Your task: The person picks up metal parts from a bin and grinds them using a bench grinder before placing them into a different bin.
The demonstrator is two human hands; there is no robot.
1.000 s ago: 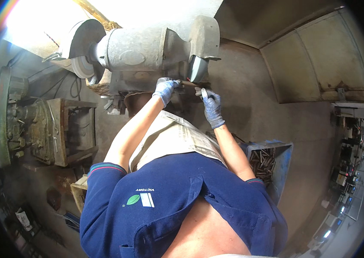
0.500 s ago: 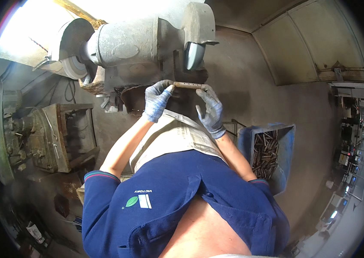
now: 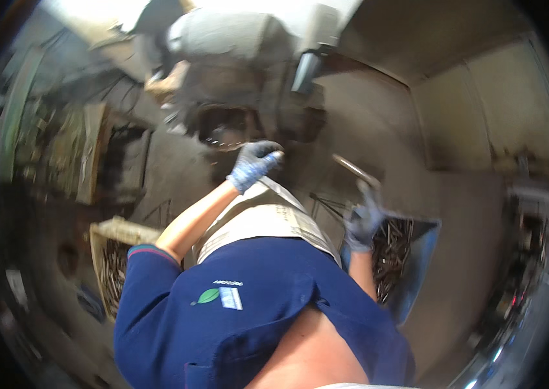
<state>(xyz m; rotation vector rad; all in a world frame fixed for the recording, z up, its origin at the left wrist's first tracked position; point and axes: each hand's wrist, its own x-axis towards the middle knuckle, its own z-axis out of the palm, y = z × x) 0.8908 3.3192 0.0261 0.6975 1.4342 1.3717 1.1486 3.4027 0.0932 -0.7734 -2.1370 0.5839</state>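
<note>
A short, slim metal tube or rod point(image 3: 356, 170) sticks out up and to the left from my gloved right hand point(image 3: 365, 220), which grips its near right end. That hand is over the near left edge of the blue bin point(image 3: 425, 262), where similar dark brown metal pieces point(image 3: 394, 249) lie heaped. My left hand point(image 3: 253, 167), in a blue-grey glove, is in front of the bench grinder point(image 3: 222, 39). Its fingers are curled toward the thumb, and no piece shows in them. Motion blur softens the right fingers.
The grinder's right wheel point(image 3: 305, 72) projects below its guard. A pale box point(image 3: 125, 228) with more metal pieces stands at my left. Farther left is a greenish machine point(image 3: 54, 142). Metal panels point(image 3: 501, 97) rise at the right.
My left hand has let go of the metal piece. My right hand has carried it right and nearer to me, toward the blue bin. The view has shifted too.
</note>
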